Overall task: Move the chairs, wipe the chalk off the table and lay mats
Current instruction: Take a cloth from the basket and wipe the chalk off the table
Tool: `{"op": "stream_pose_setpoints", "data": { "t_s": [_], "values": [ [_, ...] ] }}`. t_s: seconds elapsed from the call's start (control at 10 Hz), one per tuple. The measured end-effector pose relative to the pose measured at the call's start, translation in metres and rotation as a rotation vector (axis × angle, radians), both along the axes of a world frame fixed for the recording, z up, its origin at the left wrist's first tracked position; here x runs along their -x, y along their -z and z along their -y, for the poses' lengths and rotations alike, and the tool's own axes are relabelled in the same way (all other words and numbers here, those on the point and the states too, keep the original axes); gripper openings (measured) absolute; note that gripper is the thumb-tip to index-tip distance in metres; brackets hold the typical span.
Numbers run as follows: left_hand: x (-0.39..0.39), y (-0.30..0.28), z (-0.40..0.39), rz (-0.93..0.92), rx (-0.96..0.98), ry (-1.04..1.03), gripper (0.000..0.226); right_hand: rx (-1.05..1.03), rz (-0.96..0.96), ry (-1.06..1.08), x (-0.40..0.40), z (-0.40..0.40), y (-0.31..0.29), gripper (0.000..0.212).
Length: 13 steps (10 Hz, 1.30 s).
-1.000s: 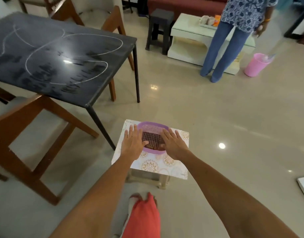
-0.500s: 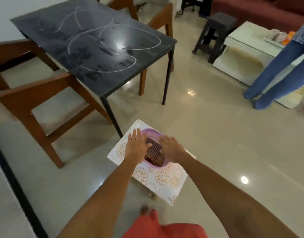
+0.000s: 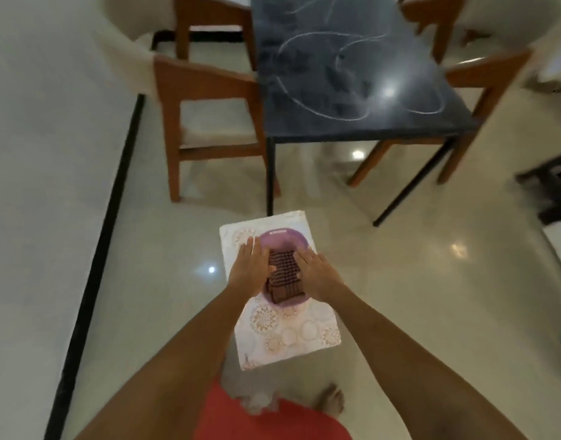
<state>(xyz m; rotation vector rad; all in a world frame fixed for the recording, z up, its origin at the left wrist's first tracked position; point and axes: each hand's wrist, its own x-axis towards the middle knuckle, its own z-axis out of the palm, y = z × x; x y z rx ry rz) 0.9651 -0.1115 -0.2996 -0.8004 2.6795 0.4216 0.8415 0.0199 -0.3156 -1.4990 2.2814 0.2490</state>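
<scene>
Purple basket (image 3: pixel 285 240) on patterned stool (image 3: pixel 288 331).

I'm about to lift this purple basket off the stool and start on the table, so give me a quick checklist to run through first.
1. Both hands on the basket: left hand and right hand lie flat on either side of the purple basket. Ok.
2. Firm hold: fingers look straight, not curled under the rim. Not ok.
3. Brown mats sit inside the basket. Ok.
4. Basket rests on the patterned stool. Ok.
5. Chairs moved away: the wooden chair stands against the table. Not ok.
6. Chalk marks wiped: they show on the tabletop. Not ok.
</scene>
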Motion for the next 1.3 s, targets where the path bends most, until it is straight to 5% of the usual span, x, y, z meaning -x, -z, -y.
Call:
{"op": "stream_pose_setpoints", "data": {
  "t_s": [0.1, 0.2, 0.4, 0.5, 0.8, 1.0, 1.3],
  "values": [
    [0.003, 0.005, -0.025, -0.043, -0.059, -0.122, 0.046, 0.074, 0.073, -0.032, 0.01, -0.002, 0.005, 0.054],
    [0.011, 0.017, -0.041, -0.079, -0.127, -0.118, 0.061, 0.092, 0.178, -0.019, 0.02, 0.005, 0.011, 0.05],
    [0.047, 0.064, -0.036, -0.115, -0.381, -0.308, 0.041, 0.288, 0.151, -0.105, 0.043, 0.045, 0.051, 0.039],
    [0.06, 0.105, -0.023, 0.031, -0.24, -0.291, 0.061, 0.211, 0.167, -0.166, 0.053, 0.07, 0.084, 0.036],
    [0.061, 0.188, -0.033, 0.016, -0.2, -0.458, 0.073, 0.043, 0.028, -0.123, 0.053, 0.081, 0.178, 0.043],
    [0.065, 0.191, -0.039, -0.056, -0.276, -0.547, 0.076, 0.184, -0.034, -0.077, 0.05, 0.083, 0.179, 0.028],
    [0.054, 0.119, -0.045, -0.259, -0.274, -0.596, 0.078, 0.247, 0.504, 0.098, 0.046, 0.068, 0.101, 0.035]
  ]
}}
